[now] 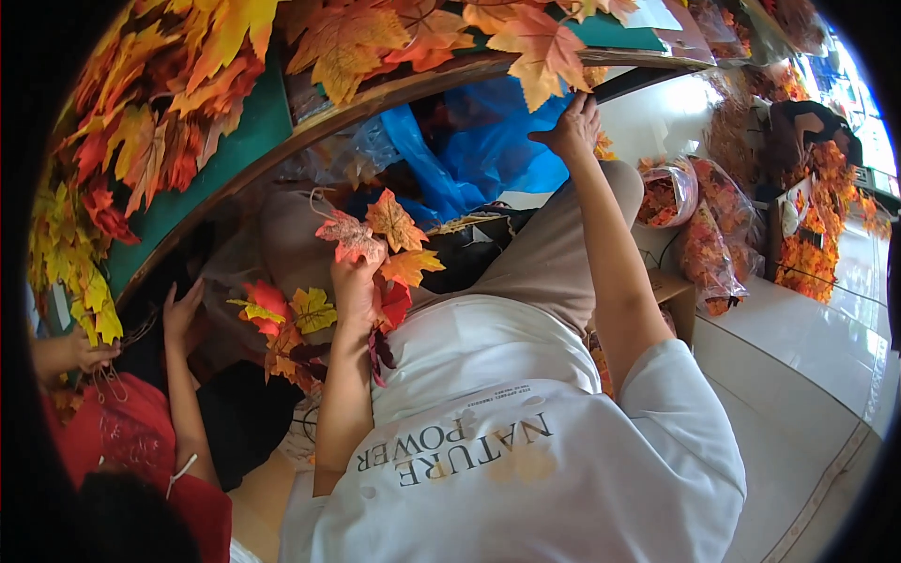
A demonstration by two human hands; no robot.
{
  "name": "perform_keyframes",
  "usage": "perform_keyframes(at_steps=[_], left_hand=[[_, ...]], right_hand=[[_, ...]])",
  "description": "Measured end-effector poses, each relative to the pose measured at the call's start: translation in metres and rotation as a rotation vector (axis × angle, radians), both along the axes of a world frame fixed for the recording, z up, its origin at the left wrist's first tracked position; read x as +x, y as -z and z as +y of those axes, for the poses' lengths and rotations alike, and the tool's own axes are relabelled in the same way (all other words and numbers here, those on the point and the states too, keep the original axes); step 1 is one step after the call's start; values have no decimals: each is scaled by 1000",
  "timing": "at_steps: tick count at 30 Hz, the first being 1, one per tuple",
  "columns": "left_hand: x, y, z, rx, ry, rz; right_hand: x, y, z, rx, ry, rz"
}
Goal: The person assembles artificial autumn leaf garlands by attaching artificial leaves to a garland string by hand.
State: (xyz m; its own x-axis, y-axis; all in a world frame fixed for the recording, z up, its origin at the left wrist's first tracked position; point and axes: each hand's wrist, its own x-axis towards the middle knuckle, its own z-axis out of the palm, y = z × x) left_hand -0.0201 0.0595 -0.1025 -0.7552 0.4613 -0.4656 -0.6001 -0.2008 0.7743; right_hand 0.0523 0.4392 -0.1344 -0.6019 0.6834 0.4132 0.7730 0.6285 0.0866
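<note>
Two bare hands are working among artificial autumn leaves. The left hand (355, 286) is clenching around a bunch of orange, red and yellow fabric maple leaves (375, 239), holding it up near the lap, in the middle of the scene; more leaves of the same bunch are hanging to the left of the wrist. The right hand (571, 127) is reaching far and to the right, its fingers curling against the underside of the wooden table edge (394, 89), just below a large orange fabric leaf (535, 47) that is lying over the rim. A crumpled blue plastic bag (469, 150) is sitting under the table between the hands. At the left, another person in a red shirt (131, 450) is raising a hand (180, 314) toward the table. Clear bags of orange leaves (699, 225) are standing at the far right.
</note>
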Motion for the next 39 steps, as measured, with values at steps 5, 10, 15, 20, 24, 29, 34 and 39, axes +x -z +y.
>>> perform_keyframes(at_steps=[5, 10, 15, 20, 24, 29, 34, 39], left_hand=[[-1, -2, 1, 10, 16, 7], [-1, -3, 0, 26, -34, 2], [-1, 3, 2, -25, -26, -24], [-2, 1, -10, 175, -98, -189], [2, 12, -39, 277, -149, -287], [36, -26, -34, 294, -94, -112], [58, 10, -78, 75, 83, 17], [59, -2, -67, -18, 133, -127]], right_hand=[[-25, 44, -22, -814, -99, -267], [-40, -5, -179, -375, -734, -336], [-33, -33, -198, -407, -821, -199], [-38, -73, -221, -464, -968, 49], [-72, -109, -260, -406, -1196, 247], [-116, -147, -322, -250, -1409, 534], [-134, -198, -400, -284, -1740, 999], [-112, -204, -441, -249, -2024, 1256]])
